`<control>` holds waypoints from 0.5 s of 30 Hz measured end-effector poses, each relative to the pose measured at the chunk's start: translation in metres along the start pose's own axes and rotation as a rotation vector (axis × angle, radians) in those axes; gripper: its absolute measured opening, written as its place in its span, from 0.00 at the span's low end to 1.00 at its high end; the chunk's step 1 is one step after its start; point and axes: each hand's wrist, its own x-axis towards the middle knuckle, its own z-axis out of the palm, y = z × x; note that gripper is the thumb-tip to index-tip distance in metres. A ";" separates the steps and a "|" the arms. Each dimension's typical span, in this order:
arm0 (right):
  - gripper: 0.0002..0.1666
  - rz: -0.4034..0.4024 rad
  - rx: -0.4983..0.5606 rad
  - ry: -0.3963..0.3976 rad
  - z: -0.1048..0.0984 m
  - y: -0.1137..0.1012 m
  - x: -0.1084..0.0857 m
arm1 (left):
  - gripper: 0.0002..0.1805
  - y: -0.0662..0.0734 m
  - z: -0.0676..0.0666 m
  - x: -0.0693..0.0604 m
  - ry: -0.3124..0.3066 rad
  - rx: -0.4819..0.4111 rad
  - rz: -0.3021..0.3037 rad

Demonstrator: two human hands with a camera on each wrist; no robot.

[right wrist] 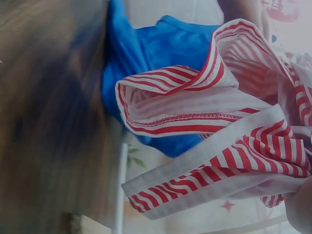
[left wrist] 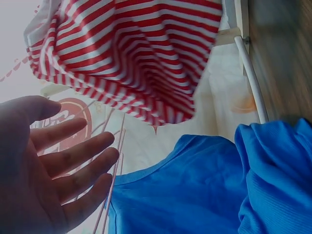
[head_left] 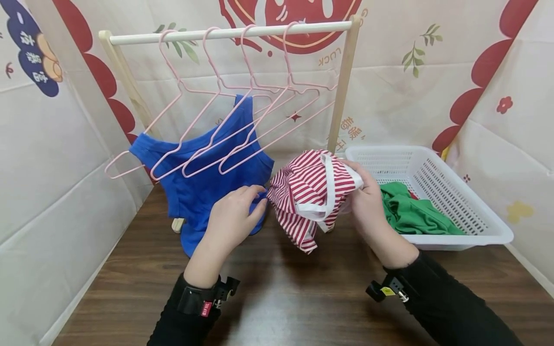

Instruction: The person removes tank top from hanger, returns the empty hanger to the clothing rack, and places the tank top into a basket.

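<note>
Gripping a red-and-white striped garment [head_left: 307, 187] by its right side with the right hand [head_left: 370, 204], and holding it bunched above the desk [head_left: 281, 307], between the blue garment [head_left: 203, 197] and the white basket [head_left: 450, 241]. Showing white-edged openings and a pale, striped-edged band toward the right wrist view. Spreading the fingers of the left hand [head_left: 233, 216] loosely near the striped garment's left edge, in front of the blue garment, but not showing clearly whether touching either one. Hanging from the leftmost pink hanger [head_left: 130, 172], with one hanger end sticking out past the blue shoulder. Lining up beside it on the white rail [head_left: 190, 36], three more pink hangers, overlapping the blue cloth from the head view. Lying crumpled inside the basket at the right, a green garment [head_left: 420, 211], with a bit of red peeking out behind. Wearing black sleeves [head_left: 450, 298], with a small device strapped at each wrist.
</note>
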 end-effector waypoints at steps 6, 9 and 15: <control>0.19 -0.028 0.173 0.064 -0.011 -0.025 0.001 | 0.13 0.004 0.002 0.000 0.009 -0.012 0.018; 0.20 -0.058 0.236 0.077 -0.020 -0.034 0.002 | 0.13 0.006 0.002 0.000 0.009 0.001 0.024; 0.22 -0.126 0.305 0.161 -0.040 -0.048 0.011 | 0.14 0.010 0.002 0.000 0.013 0.010 0.025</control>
